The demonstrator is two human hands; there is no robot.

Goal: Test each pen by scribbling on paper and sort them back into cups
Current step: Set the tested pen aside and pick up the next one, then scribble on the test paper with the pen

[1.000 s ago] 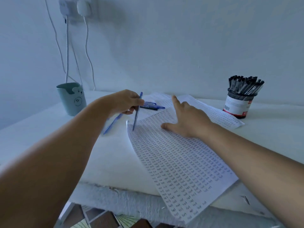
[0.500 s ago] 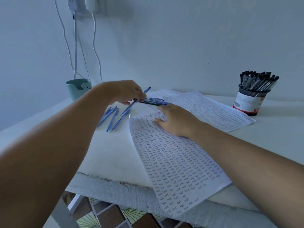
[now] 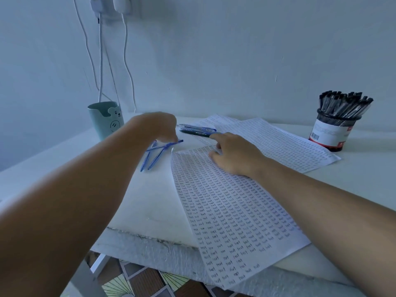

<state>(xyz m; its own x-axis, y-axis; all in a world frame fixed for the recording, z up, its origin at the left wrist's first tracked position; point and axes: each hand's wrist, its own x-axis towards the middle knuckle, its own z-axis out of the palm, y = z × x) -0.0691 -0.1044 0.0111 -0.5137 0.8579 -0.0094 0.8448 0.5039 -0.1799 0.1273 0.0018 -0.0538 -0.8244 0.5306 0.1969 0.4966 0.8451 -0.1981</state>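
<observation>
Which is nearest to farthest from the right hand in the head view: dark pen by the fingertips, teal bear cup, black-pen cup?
From the right hand:
1. Dark pen, just beyond the fingertips, on the table's far side.
2. Teal bear cup, far left, past the left hand.
3. Black-pen cup, far right by the wall.

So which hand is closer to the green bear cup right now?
Left. The left hand hovers just right of the green bear cup, above the loose blue pens. The right hand rests farther right, on the paper.

Dim bluish light, wide-angle edge distortion
</observation>
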